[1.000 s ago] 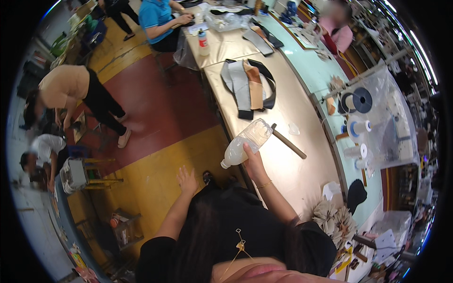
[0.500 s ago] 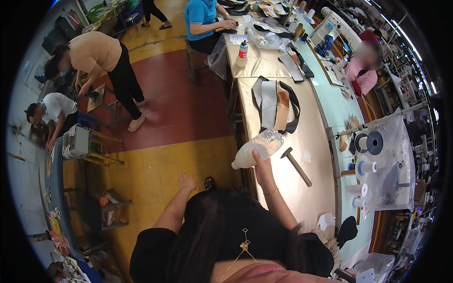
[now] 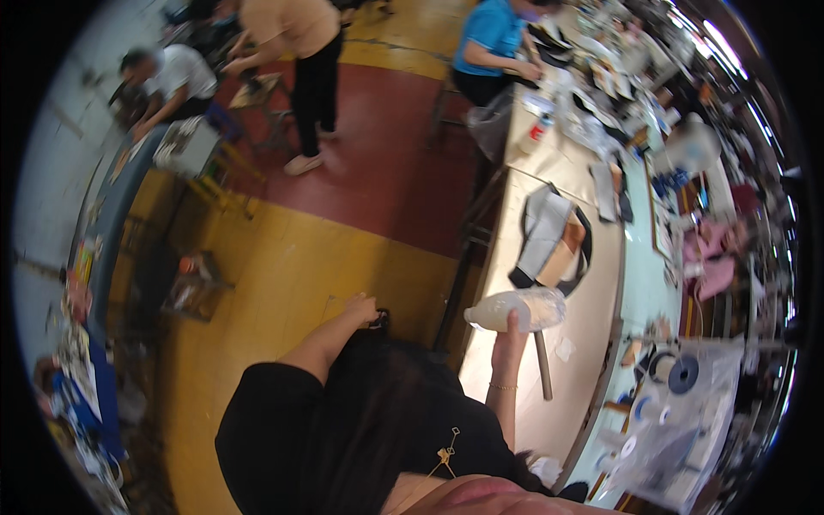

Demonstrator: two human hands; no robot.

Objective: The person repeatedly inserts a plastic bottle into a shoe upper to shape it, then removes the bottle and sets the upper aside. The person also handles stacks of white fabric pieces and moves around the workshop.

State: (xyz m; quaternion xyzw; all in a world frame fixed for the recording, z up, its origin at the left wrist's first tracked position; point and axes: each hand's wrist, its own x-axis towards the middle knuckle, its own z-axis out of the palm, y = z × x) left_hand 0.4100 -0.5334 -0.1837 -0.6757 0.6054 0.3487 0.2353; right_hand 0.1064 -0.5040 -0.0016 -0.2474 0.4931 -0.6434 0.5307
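Observation:
A clear plastic bottle [image 3: 534,307] with cloudy contents lies tilted in my right hand [image 3: 508,345], its narrow end pointing left. My right fingers are closed round it, above the bench [image 3: 498,378] on my right. Partly hidden behind the bottle, a hammer [image 3: 544,369] rests on the bench; only its wooden handle shows. Just beyond the bottle are grey, tan and black strap-like pieces [image 3: 549,236]. Over the floor, apart from any object, hangs my left hand [image 3: 360,311]; motion blur hides whether its fingers are closed.
A white-and-red bottle [image 3: 536,133] stands farther along the bench, near a seated person in blue [image 3: 485,43]. Thread spools [image 3: 682,374] sit at the right. A person in tan [image 3: 292,30] stands ahead left. A blue-edged table [image 3: 107,232] runs along the left wall.
The view has swung left, shifting the surroundings rightward in it. My right hand still holds the plastic bottle, now over the hammer's head. My left hand's spread fingers have become blurred.

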